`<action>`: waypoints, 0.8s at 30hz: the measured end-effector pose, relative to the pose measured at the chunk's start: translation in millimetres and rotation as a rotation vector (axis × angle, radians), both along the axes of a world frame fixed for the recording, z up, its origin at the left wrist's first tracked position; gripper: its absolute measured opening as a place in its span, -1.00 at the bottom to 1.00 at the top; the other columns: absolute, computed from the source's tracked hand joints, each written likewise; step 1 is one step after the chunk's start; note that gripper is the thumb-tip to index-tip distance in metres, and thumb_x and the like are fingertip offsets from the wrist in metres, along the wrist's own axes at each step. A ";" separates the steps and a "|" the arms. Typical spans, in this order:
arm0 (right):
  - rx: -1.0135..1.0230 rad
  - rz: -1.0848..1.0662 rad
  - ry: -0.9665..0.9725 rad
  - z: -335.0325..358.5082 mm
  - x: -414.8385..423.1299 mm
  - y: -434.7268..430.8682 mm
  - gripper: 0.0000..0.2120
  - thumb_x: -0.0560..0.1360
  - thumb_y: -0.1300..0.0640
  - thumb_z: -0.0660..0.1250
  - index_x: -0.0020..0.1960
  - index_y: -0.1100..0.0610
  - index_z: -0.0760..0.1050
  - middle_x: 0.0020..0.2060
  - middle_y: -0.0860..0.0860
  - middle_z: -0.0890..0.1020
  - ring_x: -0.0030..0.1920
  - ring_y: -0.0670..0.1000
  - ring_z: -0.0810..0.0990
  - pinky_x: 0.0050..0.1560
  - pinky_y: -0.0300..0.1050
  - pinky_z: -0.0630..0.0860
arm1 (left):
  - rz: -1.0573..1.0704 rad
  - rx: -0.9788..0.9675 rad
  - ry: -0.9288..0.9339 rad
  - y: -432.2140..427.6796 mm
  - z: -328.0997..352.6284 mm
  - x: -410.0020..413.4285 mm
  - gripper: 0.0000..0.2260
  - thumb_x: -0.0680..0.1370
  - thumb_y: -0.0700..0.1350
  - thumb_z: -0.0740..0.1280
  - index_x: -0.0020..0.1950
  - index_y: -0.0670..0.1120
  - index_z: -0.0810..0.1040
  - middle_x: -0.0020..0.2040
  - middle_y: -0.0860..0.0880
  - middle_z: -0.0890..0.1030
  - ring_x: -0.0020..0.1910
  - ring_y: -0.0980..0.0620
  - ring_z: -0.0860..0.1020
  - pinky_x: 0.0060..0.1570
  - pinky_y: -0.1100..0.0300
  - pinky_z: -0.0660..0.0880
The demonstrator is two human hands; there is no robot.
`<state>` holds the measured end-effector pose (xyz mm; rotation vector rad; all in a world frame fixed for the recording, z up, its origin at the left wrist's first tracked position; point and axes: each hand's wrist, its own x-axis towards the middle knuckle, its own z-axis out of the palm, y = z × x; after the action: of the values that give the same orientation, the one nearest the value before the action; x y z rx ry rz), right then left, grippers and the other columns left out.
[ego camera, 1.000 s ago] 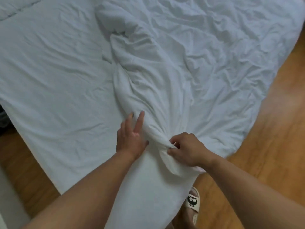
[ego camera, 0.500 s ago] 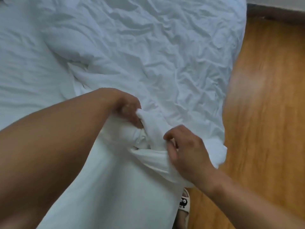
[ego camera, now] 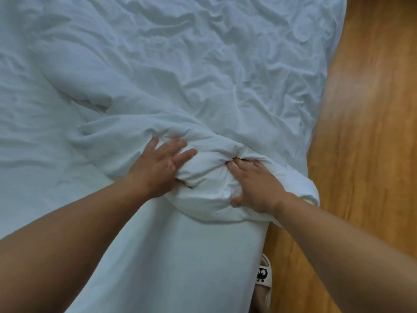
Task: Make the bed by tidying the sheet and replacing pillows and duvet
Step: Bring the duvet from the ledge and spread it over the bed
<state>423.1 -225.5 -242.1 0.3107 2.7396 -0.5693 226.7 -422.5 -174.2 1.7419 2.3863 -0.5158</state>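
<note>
A white, wrinkled duvet (ego camera: 203, 64) covers the middle and right of the bed. Its near corner is bunched into a thick roll (ego camera: 207, 177) at the bed's corner. My left hand (ego camera: 160, 166) lies on the left side of that roll, fingers spread and straight, pressing it. On the roll's right side my right hand (ego camera: 255, 184) rests flat, its fingertips reaching into a fold and its thumb spread against the cloth. The white fitted sheet (ego camera: 27, 132) shows bare on the left and over the near corner of the mattress (ego camera: 180, 256). No pillow is in view.
Wooden floor (ego camera: 365, 109) runs along the bed's right side. A foot in a white slipper with a black cartoon figure (ego camera: 262, 276) stands by the bed's near corner. The duvet's right edge hangs slightly over the side of the bed.
Both hands let go of the pinched duvet corner and now lie flat on the bunched roll. The view has shifted left and closer to the bed.
</note>
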 end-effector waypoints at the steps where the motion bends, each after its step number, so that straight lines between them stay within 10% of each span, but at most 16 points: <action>1: -0.001 0.004 0.044 -1.7 1.2 1.2 -0.08 0.41 -0.28 0.39 0.62 -0.03 0.06 0.57 -0.03 0.22 0.55 0.03 0.19 0.55 0.01 0.11 | 0.049 0.124 -0.048 5.3 -3.3 -0.6 -0.54 0.54 0.08 0.15 0.42 0.06 0.47 0.37 -0.09 0.54 0.34 -0.15 0.52 0.34 -0.13 0.34; 6: -0.035 0.008 0.282 6.5 21.3 -3.7 -0.75 0.53 -0.11 0.27 0.15 -0.10 0.58 0.14 -0.17 0.63 0.25 -0.07 0.55 0.21 -0.08 0.48 | 0.254 0.020 -0.097 27.6 10.2 2.4 -0.81 0.60 0.07 0.24 0.13 0.01 0.45 -0.01 -0.12 0.64 -0.08 -0.20 0.55 -0.17 0.06 0.36; 13: -0.323 -0.015 0.163 29.2 107.6 -98.7 -0.71 0.54 -0.14 0.36 0.23 -0.15 0.63 0.08 -0.16 0.70 0.09 -0.13 0.61 0.09 -0.17 0.47 | 0.142 -0.128 -0.258 -103.6 26.2 45.7 -0.72 0.55 0.30 0.27 0.10 0.14 0.50 0.05 0.10 0.64 0.02 -0.04 0.58 -0.07 0.09 0.49; 16: -0.429 0.040 0.110 53.3 148.5 -177.4 -0.74 0.59 -0.17 0.30 0.21 -0.15 0.62 0.03 -0.18 0.69 -0.07 -0.23 0.53 0.00 -0.32 0.35 | 0.164 -0.242 -0.459 -176.1 48.4 55.6 -0.67 0.39 0.47 0.33 -0.21 0.24 0.47 -0.23 0.23 0.58 -0.21 0.18 0.52 -0.14 0.14 0.52; 20: -0.565 0.030 0.130 93.4 174.5 -244.2 -0.76 0.62 -0.08 0.30 0.22 -0.07 0.62 0.15 -0.25 0.65 0.14 -0.21 0.58 0.35 -0.29 0.29 | 0.163 -0.356 -0.662 -244.6 89.7 58.7 -0.46 0.17 0.65 0.28 -0.38 0.18 0.50 -0.42 0.18 0.54 -0.41 0.19 0.45 -0.26 0.18 0.46; 24: -0.605 -0.311 0.121 98.4 173.6 -262.9 -0.81 0.61 0.01 0.34 0.18 -0.09 0.66 0.02 -0.29 0.65 0.10 -0.26 0.57 0.17 -0.32 0.43 | 0.174 -0.244 -0.373 -261.7 91.5 58.7 -0.16 0.24 0.72 -0.04 -0.17 0.03 0.61 -0.15 0.07 0.63 -0.12 0.02 0.58 -0.05 0.07 0.50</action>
<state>596.6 -488.4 -143.6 0.5588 2.4788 -1.4903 285.4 -684.2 -82.7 1.3738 2.0890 -0.3966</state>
